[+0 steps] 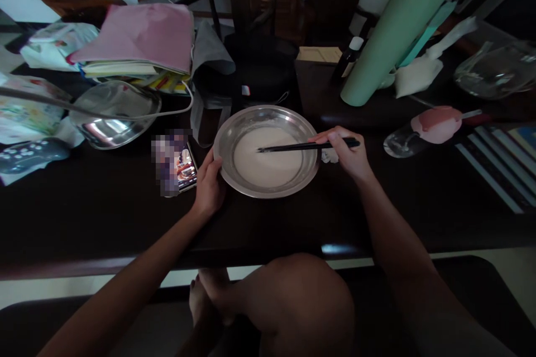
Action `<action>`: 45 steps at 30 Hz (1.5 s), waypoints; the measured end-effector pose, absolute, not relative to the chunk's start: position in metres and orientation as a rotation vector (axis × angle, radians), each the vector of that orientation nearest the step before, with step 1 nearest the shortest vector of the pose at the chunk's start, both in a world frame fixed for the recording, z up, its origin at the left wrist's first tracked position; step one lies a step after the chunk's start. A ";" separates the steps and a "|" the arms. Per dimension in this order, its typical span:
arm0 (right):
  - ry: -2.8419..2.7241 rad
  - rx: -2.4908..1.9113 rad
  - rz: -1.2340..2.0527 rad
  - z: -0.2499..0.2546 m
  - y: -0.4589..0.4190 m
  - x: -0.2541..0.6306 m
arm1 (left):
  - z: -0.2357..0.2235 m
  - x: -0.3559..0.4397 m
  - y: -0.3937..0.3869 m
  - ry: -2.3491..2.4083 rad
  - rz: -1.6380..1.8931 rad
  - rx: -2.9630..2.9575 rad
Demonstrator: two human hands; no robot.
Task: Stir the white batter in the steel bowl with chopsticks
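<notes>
Holds a metal bowl (pixel 310 167) by its left rim in the left hand (pixel 209 187), thumb at the edge and partly curled fingers along the outer wall. Pinches black chopsticks (pixel 293 147) in the nearly closed right hand (pixel 349 156), just beyond the right rim, with tips meeting pale liquid (pixel 266 170) near the bowl's middle. Has the bowl directly between both hands, on the desk (pixel 276 228). Cannot tell how deep the tips reach. Shows little of the left fingertips, tucked behind the bowl. Sits too small and half covered to make out: a white thing (pixel 330 156) beside the right hand. Blurs much of the phone (pixel 186 170) near the left hand. Cuts off the green flask (pixel 397 39) at the top edge.
</notes>
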State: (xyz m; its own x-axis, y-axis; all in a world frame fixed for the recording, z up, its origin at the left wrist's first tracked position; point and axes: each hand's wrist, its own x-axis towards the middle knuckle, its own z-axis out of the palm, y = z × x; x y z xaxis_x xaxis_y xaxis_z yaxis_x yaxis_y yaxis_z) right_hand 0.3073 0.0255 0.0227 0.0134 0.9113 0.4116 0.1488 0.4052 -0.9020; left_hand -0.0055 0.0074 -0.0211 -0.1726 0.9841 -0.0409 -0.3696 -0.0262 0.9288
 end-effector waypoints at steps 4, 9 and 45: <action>-1.350 -1.015 0.755 0.022 0.026 0.310 | -0.020 -0.005 0.007 1.036 1.488 0.847; -1.456 -1.004 0.804 0.024 0.025 0.307 | -0.021 -0.005 0.008 1.017 1.492 0.813; -1.296 -0.998 0.866 0.021 0.027 0.309 | -0.017 -0.005 0.006 1.041 1.476 0.834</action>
